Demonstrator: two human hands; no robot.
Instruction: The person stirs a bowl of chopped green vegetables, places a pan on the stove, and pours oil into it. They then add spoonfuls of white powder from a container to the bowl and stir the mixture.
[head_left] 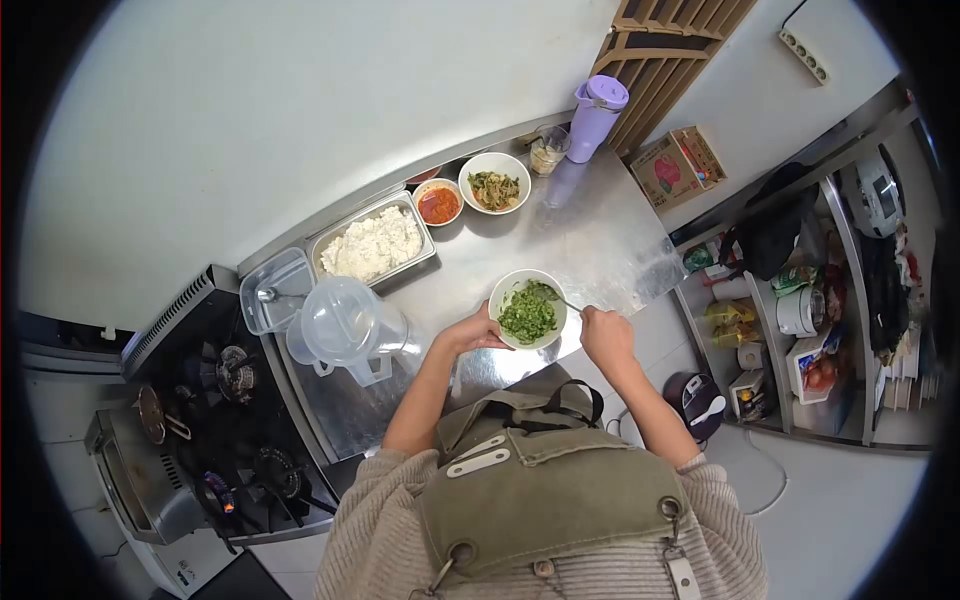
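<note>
A white bowl (509, 284) of chopped green food (527, 313) is near the front edge of the steel counter. My left hand (474, 330) grips its left side, the fingers partly hidden by the bowl. My right hand (606, 333) is closed around the handle of a metal spoon (566, 302), whose head reaches into the greens at the bowl's upper right. Behind the bowl stand a second white bowl (495, 190) with mixed cooked food, a small bowl of red sauce (438, 204) and a steel pan (413, 262) of white rice (372, 245).
On the left stand a clear plastic pitcher (345, 325) and a clear tub (268, 292). A gas stove (250, 440) beyond them shows a lit burner (222, 495). A purple tumbler (597, 118) and a glass (548, 150) stand at the back. Stocked shelves (780, 310) line the right.
</note>
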